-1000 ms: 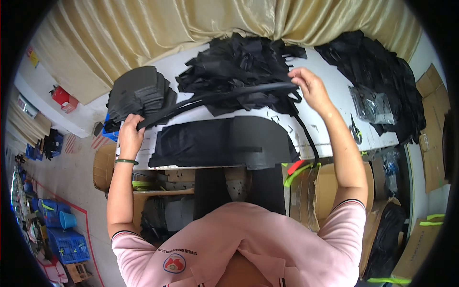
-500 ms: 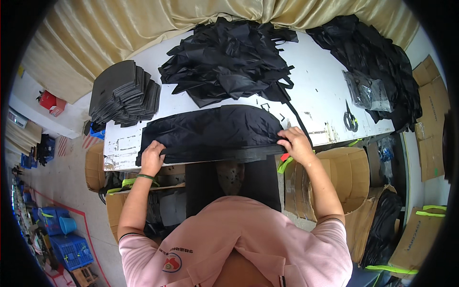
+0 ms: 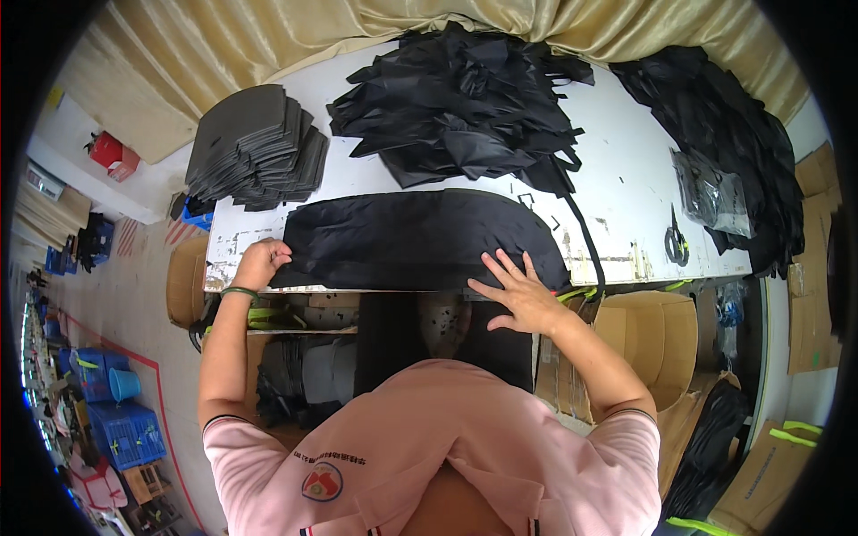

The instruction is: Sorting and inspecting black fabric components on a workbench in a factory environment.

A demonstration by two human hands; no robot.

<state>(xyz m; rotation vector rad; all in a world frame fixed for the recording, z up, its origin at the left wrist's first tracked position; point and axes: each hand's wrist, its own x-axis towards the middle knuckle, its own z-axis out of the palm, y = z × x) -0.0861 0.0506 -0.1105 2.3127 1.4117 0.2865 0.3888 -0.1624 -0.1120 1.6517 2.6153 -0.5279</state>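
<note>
A long black fabric piece point(image 3: 402, 237) with a rounded right end lies flat along the front edge of the white table point(image 3: 617, 214). At its left end my left hand point(image 3: 264, 263) pinches the fabric's edge between thumb and fingers. My right hand point(image 3: 520, 297) has its fingers spread, the tips resting on the fabric near its right front part. Behind the piece lies a loose heap of black fabric pieces point(image 3: 465, 107), and a black strip hangs from it past the right end.
Stacked dark grey panels point(image 3: 255, 147) stand at the back left. Black scissors point(image 3: 677, 243) and a clear plastic bag of parts point(image 3: 712, 192) lie on the right, beside another black fabric pile point(image 3: 715, 134). Below the table's right front is an open cardboard box point(image 3: 645, 335).
The fabric has been flattened from a bunched shape. My right hand has let go of its right edge, moved left and spread open. My left hand keeps its end pinched.
</note>
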